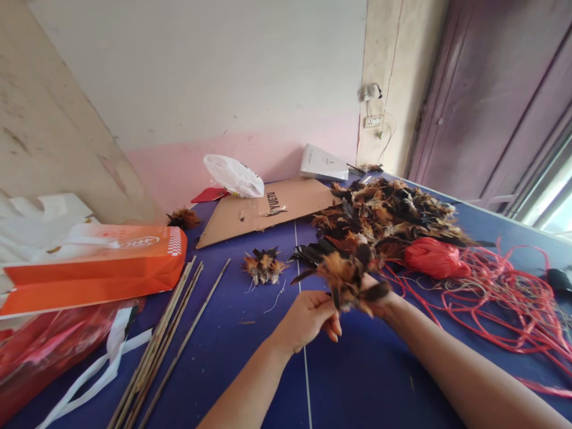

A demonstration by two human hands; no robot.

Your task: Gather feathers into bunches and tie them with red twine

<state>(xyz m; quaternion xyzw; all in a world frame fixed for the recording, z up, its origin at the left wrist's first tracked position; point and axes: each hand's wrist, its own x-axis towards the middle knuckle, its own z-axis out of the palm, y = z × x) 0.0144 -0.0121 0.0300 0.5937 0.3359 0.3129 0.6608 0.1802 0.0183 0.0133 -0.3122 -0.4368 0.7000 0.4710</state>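
Note:
A bundle of brown and black feathers (342, 274) is held above the blue table, in front of me. Behind it, my right hand (379, 295) is closed round the bundle, its fingers mostly covered by feathers. My left hand (310, 316) pinches at the bundle's lower left edge with thumb and forefinger, the other fingers curled. A small tuft of feathers with white thread (264, 266) lies on the table to the left. Just beyond my right hand spreads a large heap of loose feathers (393, 208).
Red plastic twine (500, 298) lies tangled at right beside a red bundle (435, 258). Thin sticks (165, 339) and an orange paper bag (98, 274) are at left. Flat cardboard (290, 199), a white plastic bag (235, 176) and a white box (324, 162) lie near the wall.

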